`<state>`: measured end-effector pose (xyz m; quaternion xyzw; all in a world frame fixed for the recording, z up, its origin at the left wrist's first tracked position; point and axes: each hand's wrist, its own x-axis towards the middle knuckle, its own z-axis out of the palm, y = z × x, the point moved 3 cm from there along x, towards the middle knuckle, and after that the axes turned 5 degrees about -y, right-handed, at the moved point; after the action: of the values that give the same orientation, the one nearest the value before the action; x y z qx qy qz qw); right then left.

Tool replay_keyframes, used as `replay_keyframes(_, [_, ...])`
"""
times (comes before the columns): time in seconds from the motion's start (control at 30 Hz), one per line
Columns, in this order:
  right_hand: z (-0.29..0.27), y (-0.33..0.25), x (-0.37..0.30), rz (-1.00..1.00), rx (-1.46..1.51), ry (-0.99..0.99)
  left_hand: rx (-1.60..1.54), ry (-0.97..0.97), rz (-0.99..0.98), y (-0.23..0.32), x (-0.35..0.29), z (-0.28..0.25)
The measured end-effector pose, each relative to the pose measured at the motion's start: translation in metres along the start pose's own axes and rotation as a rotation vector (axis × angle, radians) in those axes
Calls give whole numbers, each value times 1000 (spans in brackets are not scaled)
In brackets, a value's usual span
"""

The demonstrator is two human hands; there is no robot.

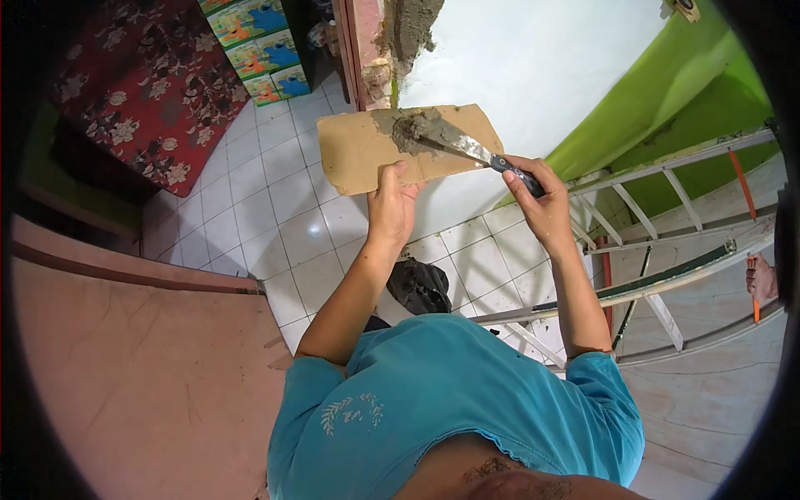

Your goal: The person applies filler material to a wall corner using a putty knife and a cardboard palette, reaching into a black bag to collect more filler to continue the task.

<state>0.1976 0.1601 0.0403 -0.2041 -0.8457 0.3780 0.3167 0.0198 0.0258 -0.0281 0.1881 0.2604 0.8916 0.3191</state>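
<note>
My left hand (pixel 392 204) grips the near edge of a flat piece of brown cardboard (pixel 350 154), its thumb on top and the other fingers mostly hidden beneath. A lump of wet grey mortar (pixel 408 132) lies on the cardboard's far middle part. In my right hand (pixel 540 200) is the dark handle of a putty knife (pixel 471 148). Its mortar-smeared blade points left and rests at or just over the lump; I cannot tell if it touches the cardboard. Beyond, grey mortar (pixel 412 33) covers a strip of the wall edge beside the door frame.
A metal ladder (pixel 642 217) leans along the right side, with a person's hand (pixel 761 277) near its far right. Green sheeting (pixel 642 108) hangs by the white wall (pixel 508 50). A black plastic bag (pixel 418 286) lies on the tiled floor (pixel 287 225). Stacked boxes (pixel 258 50) stand at the back left.
</note>
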Motion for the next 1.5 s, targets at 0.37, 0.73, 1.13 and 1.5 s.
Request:
replay_keyframes(0.37, [-6, -12, 25, 41, 77, 3, -85, -4, -54, -2, -2, 3])
replay_keyframes(0.73, [-1, -30, 74, 155, 109, -120, -111, 18, -114, -4, -3, -9])
replay_keyframes(1.13, [-8, -30, 90, 324, 191, -126, -144, 8, -163, -11, -2, -20])
replay_keyframes(1.5, [-18, -37, 103, 357, 181, -148, -123, 40, -142, -6, -2, -17])
